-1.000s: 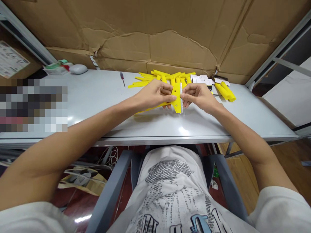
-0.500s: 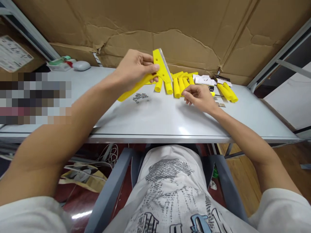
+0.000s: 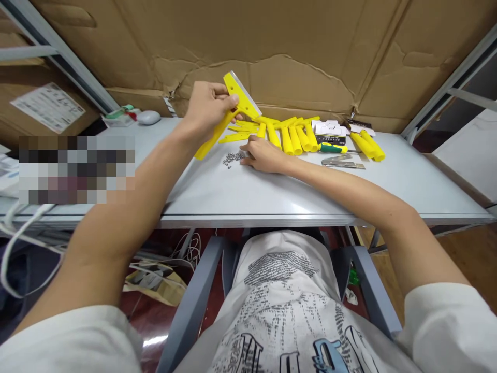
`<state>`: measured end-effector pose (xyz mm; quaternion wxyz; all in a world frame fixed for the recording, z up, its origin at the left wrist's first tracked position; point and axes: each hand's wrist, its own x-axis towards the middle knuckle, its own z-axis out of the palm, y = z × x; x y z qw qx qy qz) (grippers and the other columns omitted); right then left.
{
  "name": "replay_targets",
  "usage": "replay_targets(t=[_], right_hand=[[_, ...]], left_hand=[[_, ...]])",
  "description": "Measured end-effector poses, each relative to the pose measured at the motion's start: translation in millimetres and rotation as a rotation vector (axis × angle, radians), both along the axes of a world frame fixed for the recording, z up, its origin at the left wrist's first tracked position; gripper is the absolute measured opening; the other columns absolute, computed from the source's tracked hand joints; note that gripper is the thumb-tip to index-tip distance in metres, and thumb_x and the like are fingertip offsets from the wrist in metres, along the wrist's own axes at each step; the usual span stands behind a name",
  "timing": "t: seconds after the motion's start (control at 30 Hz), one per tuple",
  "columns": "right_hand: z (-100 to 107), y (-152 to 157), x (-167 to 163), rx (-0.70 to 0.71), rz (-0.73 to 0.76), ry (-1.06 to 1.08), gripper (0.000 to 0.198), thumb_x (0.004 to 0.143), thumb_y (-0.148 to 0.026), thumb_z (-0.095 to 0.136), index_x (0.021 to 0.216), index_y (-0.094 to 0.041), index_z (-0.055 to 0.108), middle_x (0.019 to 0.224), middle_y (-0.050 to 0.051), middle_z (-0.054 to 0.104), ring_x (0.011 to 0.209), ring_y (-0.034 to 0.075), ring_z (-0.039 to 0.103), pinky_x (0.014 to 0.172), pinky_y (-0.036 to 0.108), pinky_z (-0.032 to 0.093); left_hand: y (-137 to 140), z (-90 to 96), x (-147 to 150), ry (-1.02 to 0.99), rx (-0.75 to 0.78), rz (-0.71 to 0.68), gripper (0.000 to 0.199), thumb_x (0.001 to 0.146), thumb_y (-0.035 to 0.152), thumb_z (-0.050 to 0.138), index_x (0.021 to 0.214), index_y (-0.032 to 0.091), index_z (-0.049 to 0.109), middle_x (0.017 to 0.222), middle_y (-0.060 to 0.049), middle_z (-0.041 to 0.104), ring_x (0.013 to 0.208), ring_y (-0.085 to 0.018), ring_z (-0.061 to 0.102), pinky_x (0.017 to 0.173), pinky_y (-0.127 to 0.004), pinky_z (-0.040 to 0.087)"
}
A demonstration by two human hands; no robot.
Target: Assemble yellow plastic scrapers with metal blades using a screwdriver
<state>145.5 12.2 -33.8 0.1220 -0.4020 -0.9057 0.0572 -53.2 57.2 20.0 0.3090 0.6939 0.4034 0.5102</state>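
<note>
Yellow scraper [image 3: 243, 99] is now clamped in the left hand [image 3: 207, 108] alone, the freed right hand [image 3: 264, 154] having reached, fingers parted, the screws [image 3: 232, 159] at the scraper's six o'clock.

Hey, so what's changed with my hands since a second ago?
Your left hand lifted the yellow scraper up and to the left. Your right hand let go of it and moved left to the small metal parts. The two yellow handles at right stayed put.
</note>
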Motion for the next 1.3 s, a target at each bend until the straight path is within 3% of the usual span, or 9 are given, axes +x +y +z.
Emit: replay_targets(t=[0.1, 0.17, 0.37, 0.5, 0.6, 0.8, 0.93, 1.1, 1.3], right_hand=[[-3.3, 1.2, -4.4, -0.008, 0.015, 0.032, 0.023, 0.127, -0.020, 0.075, 0.128, -0.009, 0.095, 0.146, 0.024, 0.085, 0.126, 0.032, 0.077, 0.109, 0.039, 0.055], [-5.5, 0.1, -5.4, -0.014, 0.018, 0.060, 0.026, 0.124, -0.011, 0.070, 0.128, -0.010, 0.095, 0.140, 0.021, 0.088, 0.124, 0.029, 0.078, 0.106, 0.037, 0.053], [-10.3, 1.1, -5.3, -0.026, -0.024, 0.100, 0.034, 0.113, 0.002, 0.063, 0.125, -0.011, 0.092, 0.126, 0.014, 0.091, 0.109, 0.025, 0.076, 0.095, 0.035, 0.048], [-11.2, 3.7, -0.3, -0.006, -0.021, 0.067, 0.035, 0.109, 0.006, 0.064, 0.122, -0.015, 0.089, 0.131, 0.015, 0.090, 0.115, 0.028, 0.077, 0.097, 0.036, 0.048], [-12.2, 2.0, 3.5, 0.014, 0.007, 0.030, 0.039, 0.112, 0.005, 0.061, 0.131, -0.016, 0.089, 0.135, 0.015, 0.090, 0.118, 0.030, 0.078, 0.099, 0.038, 0.049], [-16.1, -3.5, 8.6, 0.065, 0.053, 0.020, 0.055, 0.126, -0.005, 0.060, 0.175, -0.016, 0.083, 0.151, 0.021, 0.084, 0.133, 0.034, 0.079, 0.113, 0.043, 0.054], [-18.8, -2.4, 11.7, 0.081, 0.078, 0.019, 0.048, 0.130, -0.013, 0.058, 0.161, -0.020, 0.094, 0.148, 0.019, 0.082, 0.132, 0.033, 0.078, 0.113, 0.042, 0.055], [-22.4, -0.9, 12.0, 0.092, 0.106, 0.023, 0.051, 0.132, -0.018, 0.055, 0.165, -0.020, 0.094, 0.146, 0.018, 0.081, 0.123, 0.031, 0.075, 0.108, 0.042, 0.056], [-24.7, 0.2, 16.9, 0.099, 0.120, 0.033, 0.047, 0.133, -0.021, 0.054, 0.147, -0.017, 0.099, 0.141, 0.018, 0.082, 0.122, 0.031, 0.077, 0.107, 0.042, 0.058]], left_hand=[[-8.5, -2.4, 5.1, -0.026, -0.039, -0.017, 0.051, 0.078, 0.078, 0.107, 0.092, 0.039, 0.079, 0.098, 0.002, 0.093, 0.094, -0.024, 0.075, 0.096, -0.052, 0.062], [-10.7, -4.2, 7.5, -0.039, -0.034, -0.004, 0.046, 0.074, 0.075, 0.107, 0.090, 0.040, 0.081, 0.092, 0.005, 0.092, 0.091, -0.024, 0.074, 0.094, -0.051, 0.061], [3.1, -13.9, 7.6, -0.062, -0.028, -0.034, 0.053, 0.070, 0.076, 0.111, 0.094, 0.036, 0.085, 0.093, 0.004, 0.093, 0.087, -0.022, 0.071, 0.090, -0.053, 0.061], [8.9, -17.7, 5.2, -0.048, -0.015, -0.057, 0.064, 0.072, 0.085, 0.113, 0.090, 0.034, 0.079, 0.083, 0.003, 0.088, 0.086, -0.022, 0.070, 0.087, -0.053, 0.059], [7.5, -16.5, 3.9, -0.036, -0.005, -0.082, 0.068, 0.076, 0.086, 0.114, 0.087, 0.032, 0.074, 0.080, 0.000, 0.085, 0.084, -0.022, 0.071, 0.089, -0.056, 0.059], [1.7, -13.1, 6.2, -0.056, -0.009, -0.060, 0.069, 0.066, 0.086, 0.117, 0.085, 0.031, 0.081, 0.080, 0.001, 0.088, 0.079, -0.019, 0.066, 0.085, -0.052, 0.060], [-1.4, -12.0, 7.4, -0.046, -0.019, -0.045, 0.061, 0.067, 0.084, 0.115, 0.091, 0.036, 0.086, 0.084, 0.004, 0.092, 0.080, -0.021, 0.072, 0.083, -0.051, 0.061], [-6.3, -9.0, 9.3, -0.034, -0.051, -0.027, 0.062, 0.062, 0.083, 0.116, 0.089, 0.037, 0.085, 0.089, 0.002, 0.093, 0.083, -0.024, 0.076, 0.089, -0.057, 0.064], [-17.6, -2.5, 14.2, -0.007, -0.083, -0.022, 0.060, 0.059, 0.081, 0.116, 0.082, 0.038, 0.081, 0.082, 0.001, 0.089, 0.082, -0.026, 0.073, 0.092, -0.058, 0.062]])
